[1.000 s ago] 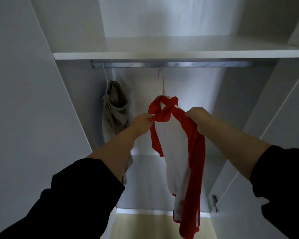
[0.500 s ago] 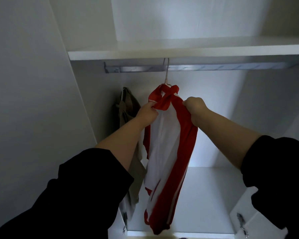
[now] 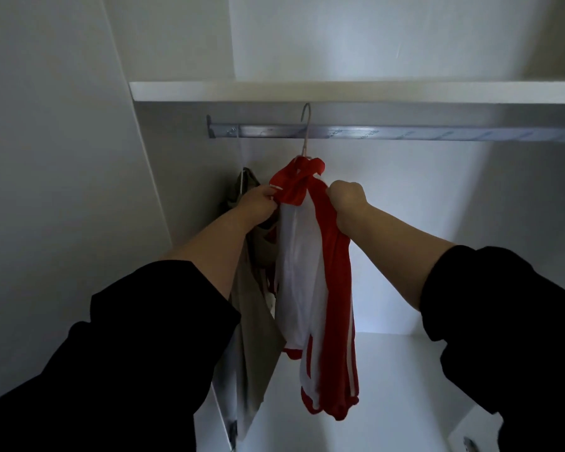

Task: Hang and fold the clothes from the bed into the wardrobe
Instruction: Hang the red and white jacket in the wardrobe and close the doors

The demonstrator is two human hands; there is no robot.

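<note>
Both of my hands are raised in front of me inside the wardrobe and both are gripping cloth. My left hand [image 3: 258,203] pinches the bunched collar end of the red-and-white striped sports top [image 3: 310,265], and my right hand [image 3: 346,199] is fisted round its red shoulder on the other side. The top hangs straight down between and below my hands, its long axis vertical and its hem clear of the white wardrobe floor [image 3: 405,370] far beneath. What matters lies directly above the gap between my hands: the thin pale hanger hook [image 3: 306,132] rises from the collar and crosses the grey metal rail [image 3: 405,132], which runs side to side above both hands just under the white shelf [image 3: 340,91]. The hook's curve tops out above the rail, but I cannot tell whether it is over the bar or only in front of it. My hands sit about level, neither clearly nearer, so I judge the next move is a small joint lowering to seat the hook before letting go. A khaki garment [image 3: 252,308] hangs just beyond my left hand, close enough to snag.
</note>
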